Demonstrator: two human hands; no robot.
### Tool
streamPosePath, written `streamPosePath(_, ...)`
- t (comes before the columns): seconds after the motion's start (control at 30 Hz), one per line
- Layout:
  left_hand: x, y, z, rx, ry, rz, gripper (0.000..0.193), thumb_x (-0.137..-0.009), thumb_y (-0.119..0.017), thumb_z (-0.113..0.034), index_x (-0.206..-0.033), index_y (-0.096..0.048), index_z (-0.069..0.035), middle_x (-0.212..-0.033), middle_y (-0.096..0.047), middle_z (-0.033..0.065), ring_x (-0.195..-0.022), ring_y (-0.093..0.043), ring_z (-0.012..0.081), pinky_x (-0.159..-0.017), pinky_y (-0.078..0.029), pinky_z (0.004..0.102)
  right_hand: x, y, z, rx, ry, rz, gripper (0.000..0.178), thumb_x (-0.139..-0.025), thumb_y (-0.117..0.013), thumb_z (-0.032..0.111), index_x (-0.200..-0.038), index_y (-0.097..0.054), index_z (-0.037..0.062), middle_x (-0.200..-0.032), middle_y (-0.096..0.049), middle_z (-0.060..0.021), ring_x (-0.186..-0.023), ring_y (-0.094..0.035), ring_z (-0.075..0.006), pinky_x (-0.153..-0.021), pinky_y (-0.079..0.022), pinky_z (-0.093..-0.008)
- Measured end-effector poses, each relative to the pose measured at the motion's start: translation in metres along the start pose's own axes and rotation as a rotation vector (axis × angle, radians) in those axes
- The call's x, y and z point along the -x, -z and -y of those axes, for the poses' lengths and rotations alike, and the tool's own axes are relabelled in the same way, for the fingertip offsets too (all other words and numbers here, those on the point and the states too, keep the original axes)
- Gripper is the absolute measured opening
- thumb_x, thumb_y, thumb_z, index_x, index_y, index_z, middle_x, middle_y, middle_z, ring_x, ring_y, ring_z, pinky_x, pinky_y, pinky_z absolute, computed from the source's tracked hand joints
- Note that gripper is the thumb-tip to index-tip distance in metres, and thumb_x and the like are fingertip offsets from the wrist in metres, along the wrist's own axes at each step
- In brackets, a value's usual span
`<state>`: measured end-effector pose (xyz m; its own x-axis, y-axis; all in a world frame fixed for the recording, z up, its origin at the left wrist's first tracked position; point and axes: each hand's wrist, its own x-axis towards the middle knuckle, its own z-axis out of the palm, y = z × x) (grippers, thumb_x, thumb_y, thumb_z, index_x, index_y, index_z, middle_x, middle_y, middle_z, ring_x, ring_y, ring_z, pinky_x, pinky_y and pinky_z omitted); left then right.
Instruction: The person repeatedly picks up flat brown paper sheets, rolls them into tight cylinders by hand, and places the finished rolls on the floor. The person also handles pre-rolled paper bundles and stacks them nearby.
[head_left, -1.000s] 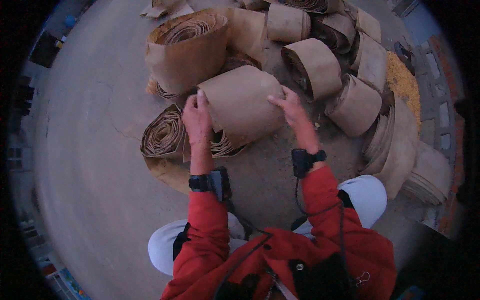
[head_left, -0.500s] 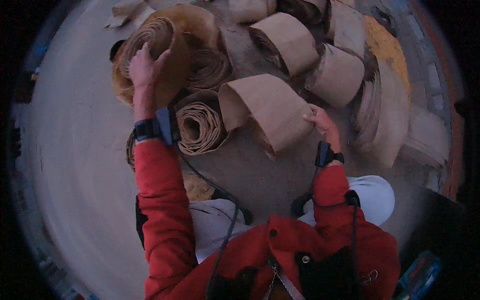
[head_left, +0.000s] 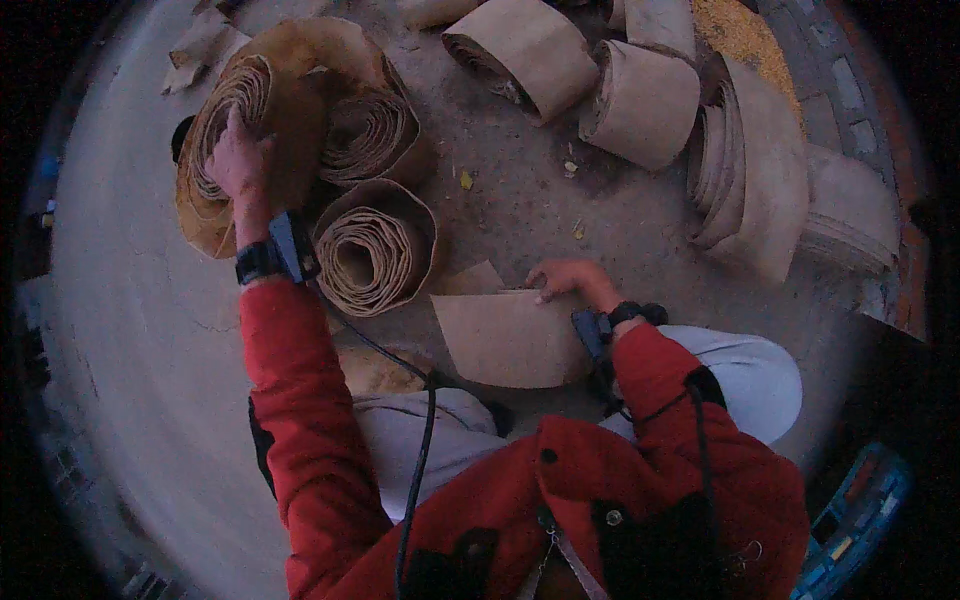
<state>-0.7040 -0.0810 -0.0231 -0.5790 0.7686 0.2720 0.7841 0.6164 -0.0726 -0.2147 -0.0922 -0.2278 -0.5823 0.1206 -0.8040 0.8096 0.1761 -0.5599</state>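
Note:
My left hand [head_left: 238, 160] reaches far out to the upper left and grips the spiral end of a large brown coiled roll [head_left: 300, 110] lying on the concrete floor. Beside it lie two smaller coiled rolls [head_left: 375, 250], end on. My right hand [head_left: 565, 280] holds the top edge of a smooth brown roll [head_left: 505, 340] that rests just in front of my knees. Both wrists carry dark bands, and I wear red sleeves.
More brown rolls [head_left: 525, 50] lie at the top and in a stack [head_left: 745, 170] along the right. A yellow heap [head_left: 745, 35] sits at the top right beside paving. Torn scraps [head_left: 205, 40] lie at the upper left. Grey concrete floor [head_left: 120, 330] spreads to the left.
The roll I held with both hands has come down close to my knees in my right hand. My left hand has let go of it and moved to the large coiled roll at the left.

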Motion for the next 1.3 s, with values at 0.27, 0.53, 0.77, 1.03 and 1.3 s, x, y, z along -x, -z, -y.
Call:
streamPosePath(0.27,0.050,0.032,-0.022,0.420,-0.159,-0.072,0.075,-0.067,-0.079,-0.026,-0.136,-0.052,-0.018,-0.114,-0.067,0.0130,-0.104,-0.064,0.0313,-0.088,-0.050,0.0403,-0.004,0.070,0.078,-0.565,0.416,-0.421,0.072,-0.083,-0.072,0.036,-0.141,-0.042,0.0059,-0.123,-0.059,-0.0145,-0.106,-0.059,-0.0243,-0.091,-0.049,-0.0391)
streamPosePath(0.53,0.114,0.075,-0.091,0.705,-0.453,0.043,0.072,-0.060,-0.080,-0.012,-0.128,-0.058,-0.009,-0.102,-0.068,0.0133,-0.093,-0.065,0.0294,-0.084,-0.051,0.0374,-0.024,0.049,0.149,-1.508,0.666,-0.219,0.078,-0.087,-0.071,0.034,-0.148,-0.028,0.0100,-0.142,-0.043,-0.0101,-0.127,-0.045,-0.0279,-0.103,-0.040,-0.0436)
streamPosePath(0.77,0.142,0.085,-0.115,1.031,-0.313,0.080,0.059,-0.071,-0.080,-0.022,-0.124,-0.060,-0.008,-0.111,-0.065,0.0136,-0.103,-0.062,0.0298,-0.093,-0.046,0.0374,-0.058,0.055,0.122,-1.244,0.929,-0.629,0.067,-0.090,-0.066,0.038,-0.143,-0.038,0.0081,-0.143,-0.044,-0.0081,-0.129,-0.045,-0.0228,-0.109,-0.036,-0.0388)
streamPosePath(1.03,0.111,0.029,-0.011,0.987,0.185,0.213,0.071,-0.082,-0.072,-0.016,-0.142,-0.036,-0.004,-0.110,-0.065,0.0166,-0.096,-0.064,0.0233,-0.083,-0.052,0.0348,0.000,0.131,0.097,-1.423,0.919,-0.424,0.062,-0.090,-0.066,0.036,-0.138,-0.045,0.0033,-0.136,-0.053,-0.0092,-0.121,-0.051,-0.0212,-0.102,-0.042,-0.0359)
streamPosePath(1.3,0.119,0.015,-0.001,1.413,0.149,0.703,0.048,-0.084,-0.051,0.001,-0.132,-0.049,-0.003,-0.109,-0.062,0.0024,-0.099,-0.058,0.0136,-0.087,-0.047,0.0279,0.030,0.156,0.136,-0.790,0.749,-0.296,0.062,-0.083,-0.076,0.036,-0.129,-0.052,0.0017,-0.120,-0.061,-0.0067,-0.108,-0.058,-0.0181,-0.094,-0.047,-0.0346)
